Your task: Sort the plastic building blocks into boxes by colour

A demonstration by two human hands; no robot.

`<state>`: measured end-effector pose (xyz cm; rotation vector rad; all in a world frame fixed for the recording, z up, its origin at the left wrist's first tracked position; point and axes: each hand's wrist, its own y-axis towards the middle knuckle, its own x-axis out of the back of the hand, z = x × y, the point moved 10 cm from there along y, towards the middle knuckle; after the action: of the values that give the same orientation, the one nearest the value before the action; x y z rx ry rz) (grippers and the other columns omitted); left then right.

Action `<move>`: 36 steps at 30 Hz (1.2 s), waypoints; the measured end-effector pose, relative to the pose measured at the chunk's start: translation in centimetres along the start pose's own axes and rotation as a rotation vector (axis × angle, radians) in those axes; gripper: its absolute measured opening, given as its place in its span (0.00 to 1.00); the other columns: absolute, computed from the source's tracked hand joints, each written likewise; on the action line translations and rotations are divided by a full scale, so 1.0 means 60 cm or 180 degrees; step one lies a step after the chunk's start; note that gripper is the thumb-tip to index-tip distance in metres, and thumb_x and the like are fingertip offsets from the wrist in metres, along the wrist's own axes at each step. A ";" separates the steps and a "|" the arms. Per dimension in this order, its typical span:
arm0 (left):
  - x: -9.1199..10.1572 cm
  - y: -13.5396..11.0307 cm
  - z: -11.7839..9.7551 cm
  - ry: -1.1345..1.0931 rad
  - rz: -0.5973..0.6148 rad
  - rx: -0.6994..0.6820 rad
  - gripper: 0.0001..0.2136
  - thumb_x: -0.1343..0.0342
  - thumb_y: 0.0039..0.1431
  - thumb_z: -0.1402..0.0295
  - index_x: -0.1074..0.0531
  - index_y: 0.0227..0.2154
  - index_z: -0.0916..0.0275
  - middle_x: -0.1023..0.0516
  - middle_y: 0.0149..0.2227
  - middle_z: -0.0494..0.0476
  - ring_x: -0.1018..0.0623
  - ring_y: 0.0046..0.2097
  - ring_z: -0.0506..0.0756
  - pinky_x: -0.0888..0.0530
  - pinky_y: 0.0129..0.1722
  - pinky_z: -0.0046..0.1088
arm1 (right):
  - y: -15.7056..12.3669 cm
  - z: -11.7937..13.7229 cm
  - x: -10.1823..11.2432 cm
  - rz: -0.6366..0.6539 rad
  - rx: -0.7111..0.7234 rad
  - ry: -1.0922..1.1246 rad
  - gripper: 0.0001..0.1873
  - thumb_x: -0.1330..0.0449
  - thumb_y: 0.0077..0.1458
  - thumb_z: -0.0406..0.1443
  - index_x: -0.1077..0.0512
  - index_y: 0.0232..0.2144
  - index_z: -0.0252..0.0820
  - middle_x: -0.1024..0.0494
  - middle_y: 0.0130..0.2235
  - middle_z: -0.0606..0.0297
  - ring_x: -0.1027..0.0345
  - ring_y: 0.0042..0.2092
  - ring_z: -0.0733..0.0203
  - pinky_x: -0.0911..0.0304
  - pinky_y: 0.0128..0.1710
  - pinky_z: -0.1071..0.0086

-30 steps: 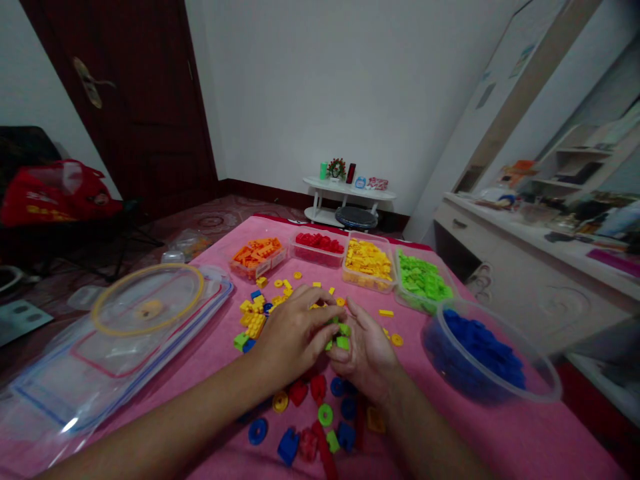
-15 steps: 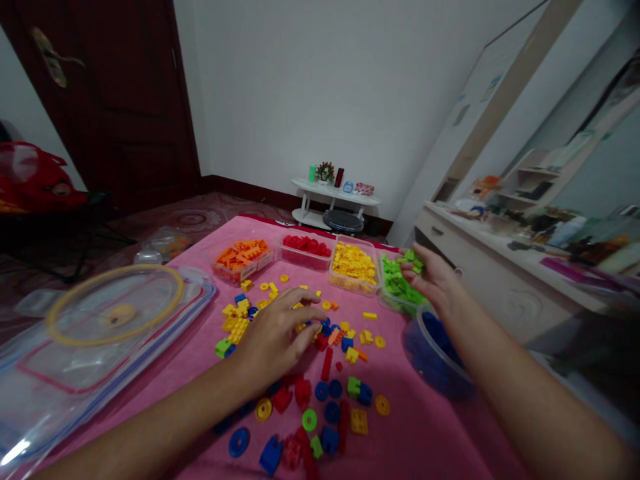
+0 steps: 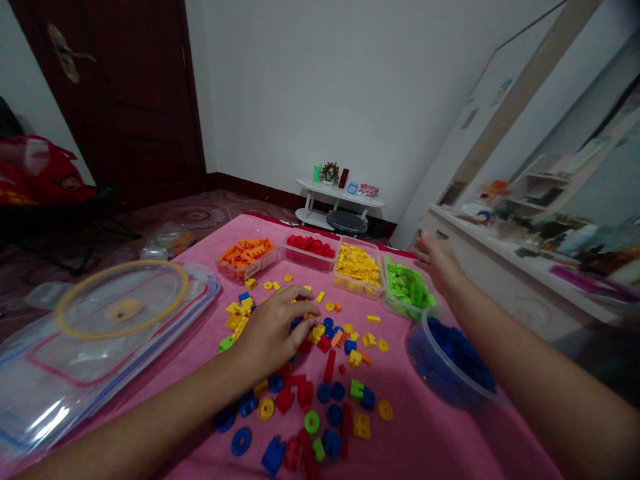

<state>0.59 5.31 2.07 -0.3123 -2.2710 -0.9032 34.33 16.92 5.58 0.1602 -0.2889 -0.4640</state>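
Note:
My left hand (image 3: 280,327) hovers low over the mixed toy bricks, fingers loosely bent and apart, with nothing visible in it; the palm is hidden. Around it lie yellow bricks (image 3: 240,313), a long red piece (image 3: 330,366) and blue discs (image 3: 324,392). My right hand (image 3: 437,260) is raised at the right, just beyond the box of green bricks (image 3: 407,287). Its fingers are apart and slightly blurred, and no brick shows in them. A green clump (image 3: 417,293) blurs at that box's right side.
Boxes of orange (image 3: 246,257), red (image 3: 310,250) and yellow bricks (image 3: 357,267) line the far side of the pink cloth (image 3: 415,440). A round tub of blue bricks (image 3: 450,360) stands under my right forearm. Clear lids (image 3: 120,320) are stacked at the left.
My right hand has let go of the green bricks over the green box, opened, and shifted slightly right. The left hand stays over the pile. The view has shifted slightly.

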 end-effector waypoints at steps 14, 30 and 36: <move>-0.057 -0.025 -0.042 -0.0450 0.1365 -0.0168 0.06 0.44 0.52 0.70 0.24 0.32 0.59 0.23 0.30 0.52 0.26 0.32 0.51 0.32 0.34 0.25 | -0.437 -0.010 -0.189 0.3397 0.1075 -0.2704 0.17 0.45 0.43 0.28 0.28 0.37 0.46 0.27 0.38 0.64 0.34 0.36 0.63 0.43 0.35 0.73; -0.134 -0.080 -0.081 0.0538 0.1704 -0.0912 0.06 0.47 0.55 0.66 0.26 0.32 0.58 0.28 0.39 0.54 0.31 0.43 0.56 0.36 0.41 0.32 | -0.315 -0.038 -0.181 0.1855 0.1265 -0.3604 0.10 0.47 0.49 0.36 0.29 0.35 0.43 0.24 0.35 0.62 0.31 0.35 0.58 0.47 0.31 0.70; -0.090 -0.043 -0.051 0.0452 0.1277 -0.0532 0.08 0.46 0.56 0.63 0.25 0.35 0.58 0.26 0.39 0.54 0.29 0.42 0.54 0.35 0.40 0.29 | -0.311 0.008 -0.227 0.1646 0.1337 -0.2288 0.14 0.48 0.53 0.39 0.30 0.40 0.41 0.26 0.33 0.63 0.35 0.30 0.62 0.46 0.29 0.70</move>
<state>5.02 1.43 -1.18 -0.7251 -1.9114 -0.8703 14.77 6.70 -1.25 0.3149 -1.1058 0.0802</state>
